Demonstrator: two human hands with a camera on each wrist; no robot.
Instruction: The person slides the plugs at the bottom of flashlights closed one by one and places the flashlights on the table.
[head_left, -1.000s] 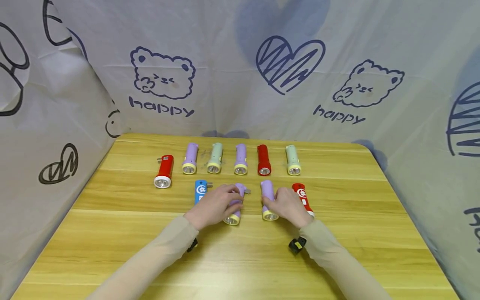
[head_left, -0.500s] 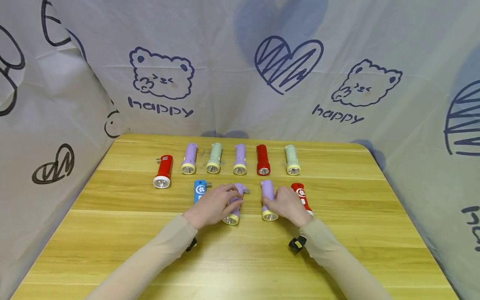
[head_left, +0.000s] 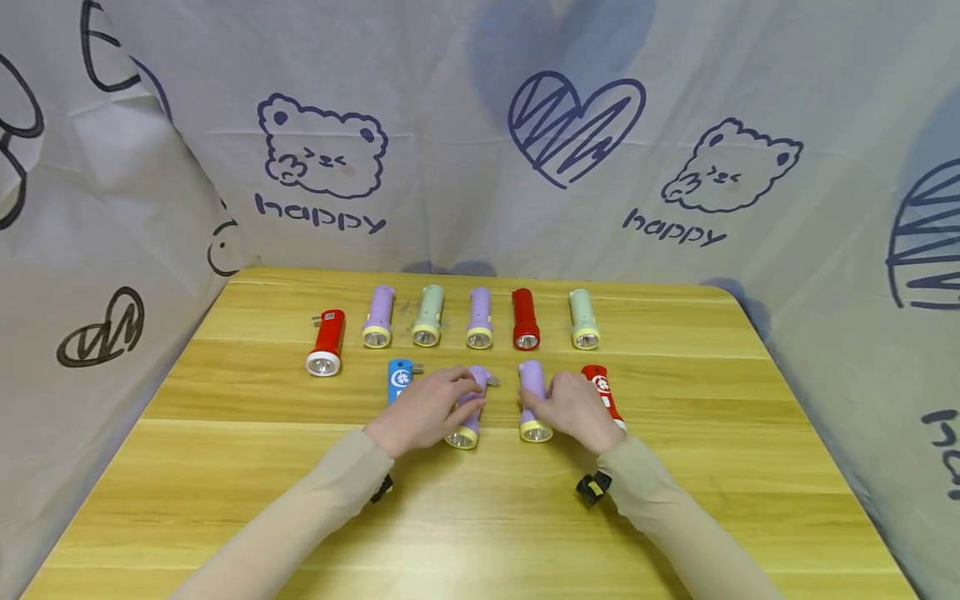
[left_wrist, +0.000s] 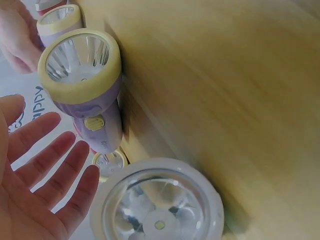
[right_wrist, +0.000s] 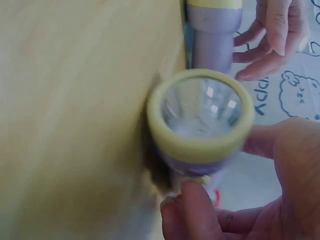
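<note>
In the middle of the table my left hand (head_left: 431,410) hovers with loosely spread fingers over a purple flashlight (head_left: 462,439) with a yellow rim. The left wrist view shows those fingers (left_wrist: 45,172) apart from the flashlight's body, nothing between them. To the right, my right hand (head_left: 577,412) holds a second purple flashlight (head_left: 532,382) between thumb and fingers, its lens facing me. Its yellow rim (right_wrist: 200,145) fills the middle of the right wrist view. A blue flashlight (head_left: 400,382) lies partly hidden beside my left hand, and a red one (head_left: 602,385) partly behind my right.
Along the back of the wooden table (head_left: 480,517) lies a row: a purple flashlight (head_left: 381,310), a green one (head_left: 431,308), another purple one (head_left: 481,312), a dark red one (head_left: 527,312), another green one (head_left: 582,312). A red flashlight (head_left: 328,333) with white rim lies left.
The purple flashlight in my right hand has shifted very slightly to the left. My left hand stays over the other purple flashlight.
</note>
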